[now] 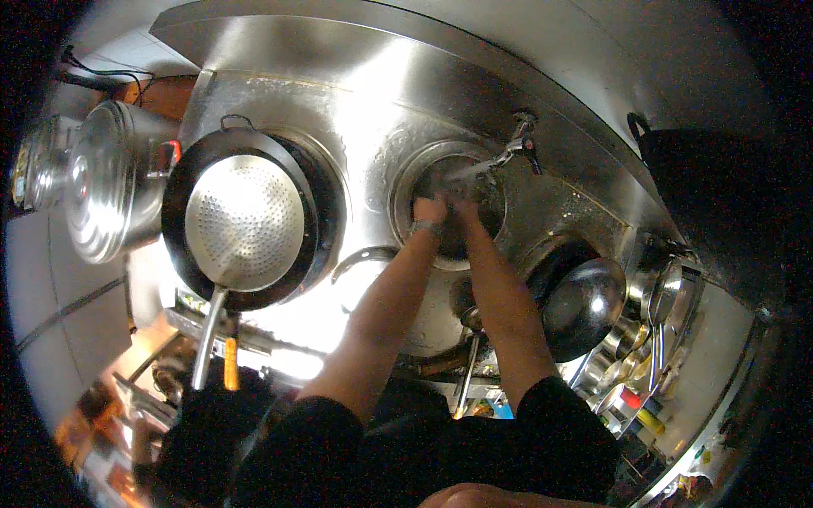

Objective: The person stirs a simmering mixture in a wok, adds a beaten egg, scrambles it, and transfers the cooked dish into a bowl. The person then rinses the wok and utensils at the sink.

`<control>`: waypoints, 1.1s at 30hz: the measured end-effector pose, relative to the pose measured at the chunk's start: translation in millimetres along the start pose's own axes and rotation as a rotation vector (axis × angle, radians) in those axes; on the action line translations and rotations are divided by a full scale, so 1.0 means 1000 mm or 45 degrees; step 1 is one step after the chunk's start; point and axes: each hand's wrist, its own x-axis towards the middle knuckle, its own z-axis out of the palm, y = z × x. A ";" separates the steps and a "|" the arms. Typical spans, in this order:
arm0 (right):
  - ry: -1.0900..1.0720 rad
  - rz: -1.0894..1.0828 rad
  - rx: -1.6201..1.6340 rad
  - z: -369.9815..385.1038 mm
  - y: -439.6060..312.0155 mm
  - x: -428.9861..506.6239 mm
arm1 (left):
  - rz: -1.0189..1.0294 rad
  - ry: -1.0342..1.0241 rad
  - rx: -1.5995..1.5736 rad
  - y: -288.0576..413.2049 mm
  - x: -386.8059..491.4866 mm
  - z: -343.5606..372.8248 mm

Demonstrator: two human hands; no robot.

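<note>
Both arms reach forward into a round metal-rimmed basin (399,222) set in a stainless steel wok range. My left hand (430,209) is over the basin, bent at the wrist, with a band around that wrist. Close beside it is my right hand (467,208). A metal faucet (517,149) at the back sends a stream of water (471,170) towards my hands. The fingers are blurred and in shadow, so whether they hold anything is hidden. The dark inside of the basin is hard to make out.
Left of the basin, a perforated strainer (248,219) rests on a dark wok (174,222). A lidded stockpot (101,184) stands farther left. Another wok (587,308) is at the right, near hanging pans (667,295). A ladle (469,365) lies partly under my right forearm.
</note>
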 end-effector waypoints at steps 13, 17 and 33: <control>-0.055 0.174 0.156 0.002 0.005 0.021 | 0.082 -0.033 0.122 -0.036 0.040 0.029; -0.039 -0.249 -0.760 0.005 -0.007 0.000 | 0.046 0.017 0.094 -0.046 0.062 0.049; -0.366 0.372 0.198 -0.011 -0.011 -0.016 | 0.183 0.039 -0.025 -0.053 0.068 0.055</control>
